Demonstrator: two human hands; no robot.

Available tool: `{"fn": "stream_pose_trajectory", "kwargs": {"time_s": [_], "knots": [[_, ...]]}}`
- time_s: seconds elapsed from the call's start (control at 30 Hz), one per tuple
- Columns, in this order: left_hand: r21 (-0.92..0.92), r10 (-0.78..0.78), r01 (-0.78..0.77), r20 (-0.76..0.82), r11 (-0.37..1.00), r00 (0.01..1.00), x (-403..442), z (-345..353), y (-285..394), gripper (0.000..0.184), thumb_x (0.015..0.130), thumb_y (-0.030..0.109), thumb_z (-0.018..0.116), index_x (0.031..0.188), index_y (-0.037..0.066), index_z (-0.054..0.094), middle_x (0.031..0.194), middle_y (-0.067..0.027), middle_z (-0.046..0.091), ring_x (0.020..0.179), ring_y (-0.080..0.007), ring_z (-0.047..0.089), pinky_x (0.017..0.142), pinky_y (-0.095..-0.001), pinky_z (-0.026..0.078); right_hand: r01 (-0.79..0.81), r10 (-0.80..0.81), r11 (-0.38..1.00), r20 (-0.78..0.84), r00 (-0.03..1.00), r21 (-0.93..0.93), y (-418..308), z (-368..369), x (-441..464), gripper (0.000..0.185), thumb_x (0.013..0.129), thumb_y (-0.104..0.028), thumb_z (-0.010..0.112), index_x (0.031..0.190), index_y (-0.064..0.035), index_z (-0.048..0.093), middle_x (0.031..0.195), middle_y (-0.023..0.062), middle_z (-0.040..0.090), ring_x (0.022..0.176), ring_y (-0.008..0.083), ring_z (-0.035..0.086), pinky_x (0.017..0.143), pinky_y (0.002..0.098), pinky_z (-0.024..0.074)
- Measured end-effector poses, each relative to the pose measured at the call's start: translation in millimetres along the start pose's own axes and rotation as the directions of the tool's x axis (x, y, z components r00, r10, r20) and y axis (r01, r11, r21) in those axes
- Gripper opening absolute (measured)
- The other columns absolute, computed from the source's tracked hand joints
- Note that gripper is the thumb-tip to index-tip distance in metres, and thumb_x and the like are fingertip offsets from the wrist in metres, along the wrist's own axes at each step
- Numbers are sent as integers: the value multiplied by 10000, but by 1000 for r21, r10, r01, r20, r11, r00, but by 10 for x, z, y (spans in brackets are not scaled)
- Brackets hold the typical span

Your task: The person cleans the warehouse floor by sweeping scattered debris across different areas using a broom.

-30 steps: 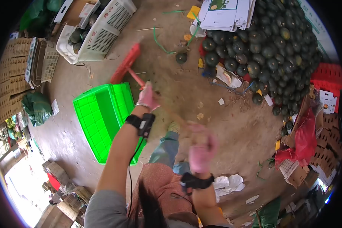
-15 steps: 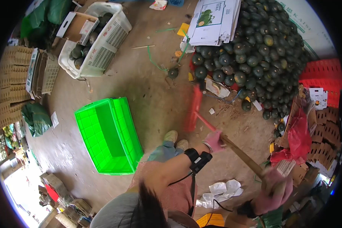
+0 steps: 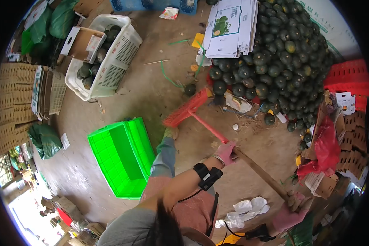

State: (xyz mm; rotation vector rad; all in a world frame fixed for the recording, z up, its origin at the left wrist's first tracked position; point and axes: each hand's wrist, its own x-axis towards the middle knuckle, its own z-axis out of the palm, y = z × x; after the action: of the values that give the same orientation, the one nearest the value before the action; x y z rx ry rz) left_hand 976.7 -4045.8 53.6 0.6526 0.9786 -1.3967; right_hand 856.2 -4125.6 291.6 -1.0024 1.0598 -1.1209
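A broom with a wooden shaft and a wide red head (image 3: 186,108) slants across the middle of the view. My left hand (image 3: 226,153), in a pink glove, is wrapped round the shaft where its red part meets the wood. Farther up the wooden shaft (image 3: 263,175), my right hand (image 3: 292,210), gloved in pink too, grips the upper part. The broom head is low over the concrete floor, just beyond my shoe (image 3: 171,132). To its left stands a green plastic crate (image 3: 123,160) with nothing visible inside.
Dark green squashes (image 3: 283,61) form a large heap at the upper right, with flattened cartons (image 3: 229,28) at its edge. A white crate (image 3: 121,53) holds more squashes. Green straps (image 3: 168,76) and scraps lie about the floor. White plastic (image 3: 248,209) lies near my right arm.
The broom head has swung left and turned to a slant, both hands still on the shaft. One foot has stepped forward and left. The whole view has shifted slightly.
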Motion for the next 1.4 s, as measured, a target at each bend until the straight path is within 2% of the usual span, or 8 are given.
{"fn": "stream_pose_trajectory", "kwargs": {"time_s": [0.3, 0.47, 0.6, 0.67, 0.83, 0.97, 1.23, 1.4], "knots": [[3, 13, -13, 74, 1000, 997, -866, -95, 572, 211, 779, 274, 552, 759, 88, 455, 698, -50, 513, 608, -152, 513, 528, -345, 430, 124, -160, 982, 278, 947, 142, -215, 595, -393, 292, 818, -275, 429, 591, -94, 396, 548, -2, 412, 498, 110, 369, 539, 285, 363], [453, 163, -138, -17, 881, 986, -666, -345, 1491, 177, 748, 223, 559, 811, 74, 487, 615, -36, 523, 539, -146, 528, 454, -298, 438, 39, 542, 141, 110, 833, -989, 188, -127, -512, 196, 812, -173, 477, 925, -36, 560, 665, 42, 530, 575, 107, 480, 522, 243, 401], [781, 435, -418, 210, 464, 875, -225, -728, 2135, 213, 705, 191, 578, 823, 36, 494, 577, -55, 523, 493, -140, 524, 424, -276, 425, -416, 934, 253, 109, 339, -874, 1043, 473, -954, 255, 769, -84, 469, 1020, -54, 432, 586, 47, 494, 439, 92, 418, 402, 235, 354], [691, 475, -391, 78, 608, 876, -214, -603, 2472, 218, 693, 168, 579, 816, 15, 484, 552, -59, 504, 477, -135, 516, 402, -265, 412, -287, 853, 496, 398, 338, -819, 1832, 605, -1179, 327, 811, -139, 421, 1102, 9, 413, 979, 115, 478, 961, 218, 458, 780, 298, 397], [591, 548, -477, 71, 650, 834, -209, -346, 3211, 176, 721, 140, 549, 814, 24, 456, 559, -57, 469, 452, -146, 488, 392, -272, 413, -680, 857, 483, 456, 239, -551, 2401, 2058, -985, 253, 849, -202, 422, 1064, -70, 412, 597, -18, 411, 450, 57, 378, 411, 211, 349], [557, 566, -516, 98, 650, 819, -159, -134, 3708, 188, 752, 190, 534, 807, 31, 450, 584, -61, 477, 445, -147, 467, 411, -274, 416, -74, 626, 661, 494, 603, -747, 2873, 2294, -675, 323, 807, -227, 453, 1070, -39, 455, 660, 124, 537, 493, 240, 512, 486, 335, 415], [791, 688, -572, 293, 216, 664, 28, -26, 4924, 188, 796, 215, 476, 809, 32, 440, 675, -95, 513, 555, -180, 528, 470, -280, 438, 187, 552, 605, 577, 602, -774, 3199, 3910, 95, 310, 804, -235, 435, 1049, -47, 464, 695, 181, 541, 631, 315, 544, 570, 365, 424], [884, 618, -414, 204, 216, 759, -17, -325, 5241, 144, 787, 167, 463, 759, 26, 470, 672, -93, 519, 524, -167, 515, 448, -263, 421, -688, 945, 319, 274, 178, -652, 3325, 4355, -5, 216, 840, -283, 415, 942, -106, 485, 481, -23, 357, 332, 83, 328, 305, 257, 302]]}}
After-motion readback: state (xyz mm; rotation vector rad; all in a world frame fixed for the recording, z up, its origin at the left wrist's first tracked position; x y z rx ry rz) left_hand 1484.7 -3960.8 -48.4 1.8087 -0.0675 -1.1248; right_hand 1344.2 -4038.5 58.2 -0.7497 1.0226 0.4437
